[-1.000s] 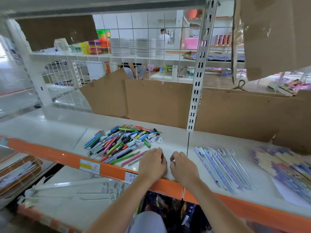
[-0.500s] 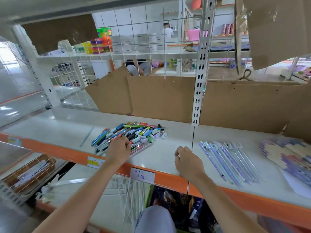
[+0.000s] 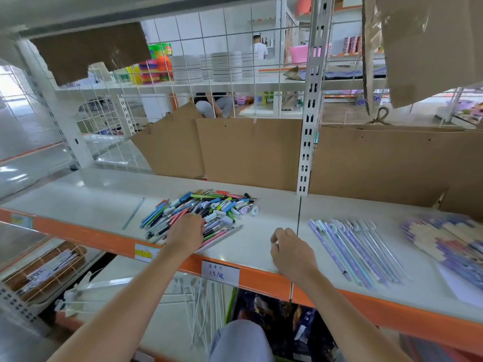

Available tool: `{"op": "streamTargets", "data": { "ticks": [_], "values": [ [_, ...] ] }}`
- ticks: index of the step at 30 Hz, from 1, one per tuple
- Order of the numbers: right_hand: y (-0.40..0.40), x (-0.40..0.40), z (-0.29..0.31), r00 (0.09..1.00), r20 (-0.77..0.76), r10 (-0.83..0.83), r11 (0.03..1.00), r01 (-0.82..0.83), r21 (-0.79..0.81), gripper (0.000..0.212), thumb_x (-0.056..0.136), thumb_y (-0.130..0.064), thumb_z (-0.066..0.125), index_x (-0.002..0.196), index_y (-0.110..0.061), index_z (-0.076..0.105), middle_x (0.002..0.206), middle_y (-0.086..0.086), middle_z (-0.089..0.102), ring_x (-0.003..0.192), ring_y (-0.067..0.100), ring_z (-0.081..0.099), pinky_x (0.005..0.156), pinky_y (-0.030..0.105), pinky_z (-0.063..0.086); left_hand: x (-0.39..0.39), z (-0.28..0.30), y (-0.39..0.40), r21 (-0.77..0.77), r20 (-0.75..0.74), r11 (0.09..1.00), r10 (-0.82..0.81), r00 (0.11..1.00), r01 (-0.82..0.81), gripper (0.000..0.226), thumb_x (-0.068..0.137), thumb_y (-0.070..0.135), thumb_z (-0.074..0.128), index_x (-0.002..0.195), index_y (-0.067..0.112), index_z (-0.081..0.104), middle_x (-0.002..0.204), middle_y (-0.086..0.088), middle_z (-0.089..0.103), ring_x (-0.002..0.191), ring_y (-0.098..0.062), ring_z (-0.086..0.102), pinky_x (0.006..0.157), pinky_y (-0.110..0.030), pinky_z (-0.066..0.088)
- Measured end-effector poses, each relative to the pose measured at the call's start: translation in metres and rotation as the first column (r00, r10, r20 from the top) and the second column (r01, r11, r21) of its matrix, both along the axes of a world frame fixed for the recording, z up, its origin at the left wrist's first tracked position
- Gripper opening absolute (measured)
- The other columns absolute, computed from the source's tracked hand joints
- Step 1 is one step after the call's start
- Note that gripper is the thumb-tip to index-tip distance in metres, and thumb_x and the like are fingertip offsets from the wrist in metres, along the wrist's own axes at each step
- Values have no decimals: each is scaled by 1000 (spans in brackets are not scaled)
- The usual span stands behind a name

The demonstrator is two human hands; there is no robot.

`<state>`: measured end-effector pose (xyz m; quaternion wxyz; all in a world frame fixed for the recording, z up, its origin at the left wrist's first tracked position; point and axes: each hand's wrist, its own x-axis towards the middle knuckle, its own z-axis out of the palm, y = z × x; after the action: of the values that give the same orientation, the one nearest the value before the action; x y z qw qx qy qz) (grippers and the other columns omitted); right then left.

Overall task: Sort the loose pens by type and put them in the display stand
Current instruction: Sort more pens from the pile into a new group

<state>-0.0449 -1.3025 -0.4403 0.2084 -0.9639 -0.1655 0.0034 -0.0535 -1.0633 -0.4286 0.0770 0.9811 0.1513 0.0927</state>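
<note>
Left hand reaches into the heap of loose pens on the white shelf, fingers curled down among them; whether its grip has closed on a pen I cannot tell. Right hand rests loosely curled on the shelf, holding nothing, between the heap and a fanned row of lilac pens. Cardboard sheets line the back.
</note>
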Motion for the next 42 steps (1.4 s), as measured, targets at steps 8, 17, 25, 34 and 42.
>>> {"op": "streamTargets", "data": {
  "ticks": [8, 17, 25, 34, 42],
  "values": [
    [-1, 0, 0, 1000, 6, 16, 1000, -15, -17, 24, 97, -11, 36, 119, -15, 47, 118, 1, 48, 93, 18, 58, 71, 25, 46, -2, 11, -12, 77, -17, 996, -39, 999, 40, 14, 91, 8, 52, 103, 10, 59, 105, -5, 60, 98, -21, 58, 78, -30, 48],
    [-1, 2, -1, 1000, 8, -4, 1000, 4, 11, 24, 98, -14, 36, 119, -16, 47, 119, 1, 49, 93, 18, 58, 69, 23, 43, -7, 4, -70, 48, 98, 945, -328, 940, 324, 21, 102, 26, 33, 110, 14, 47, 107, -1, 53, 74, -14, 49, 59, -26, 35],
    [3, 28, 6, 993, -110, -51, 949, 83, 305, 19, 93, -15, 43, 104, -16, 59, 99, -3, 59, 92, 15, 56, 76, 29, 46, -7, -19, -67, -172, 200, 975, -107, 974, 142, 18, 97, 31, 44, 101, 19, 57, 98, 4, 54, 80, -12, 52, 66, -28, 45],
    [44, 95, 21, 975, 30, 220, 975, -220, 8, 49, 91, 7, 33, 131, -15, 51, 138, 4, 48, 123, 23, 41, 96, 27, 31, -6, -20, -69, -224, 212, 972, -18, 977, 66, 11, 93, 26, 46, 96, 20, 55, 97, 4, 52, 81, -14, 54, 65, -27, 45],
    [26, 108, 23, 981, 25, 192, 955, -181, -235, 23, 95, -18, 44, 113, -11, 56, 119, 10, 49, 119, 24, 39, 92, 34, 38, -6, -21, -69, -211, 249, 973, -43, 968, 98, 14, 91, 32, 50, 91, 21, 58, 91, 6, 52, 80, -10, 50, 60, -22, 38]
  ]
}}
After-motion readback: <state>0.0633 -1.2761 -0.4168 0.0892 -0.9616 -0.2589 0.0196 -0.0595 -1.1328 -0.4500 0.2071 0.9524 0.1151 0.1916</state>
